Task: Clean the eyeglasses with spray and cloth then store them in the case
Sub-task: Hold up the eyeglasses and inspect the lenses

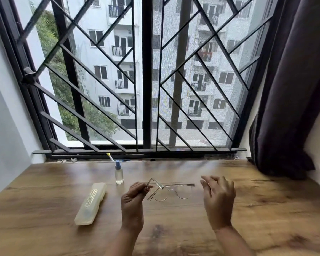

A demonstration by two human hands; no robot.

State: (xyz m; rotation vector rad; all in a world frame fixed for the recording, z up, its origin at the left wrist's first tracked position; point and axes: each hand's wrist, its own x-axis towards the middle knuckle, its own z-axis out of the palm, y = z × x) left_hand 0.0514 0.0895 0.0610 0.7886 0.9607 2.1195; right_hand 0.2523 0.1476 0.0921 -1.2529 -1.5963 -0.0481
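Observation:
My left hand (pixel 135 195) pinches the end of one temple of the clear-framed eyeglasses (pixel 171 190), which hang just above the wooden table (pixel 174 231) with the lenses facing down. My right hand (pixel 218 194) hovers to the right of the glasses, fingers relaxed and spread, holding nothing. A small clear spray bottle (pixel 119 172) with a blue nozzle stands upright behind the glasses. A pale translucent eyeglass case (pixel 91 203) lies closed on the table to the left of my left hand. No cloth is visible.
A barred window with a dark frame (pixel 146 108) rises right behind the table's far edge. A dark curtain (pixel 292 89) hangs at the right. A thin white stick with a yellow tip (pixel 110 157) leans near the sill behind the bottle.

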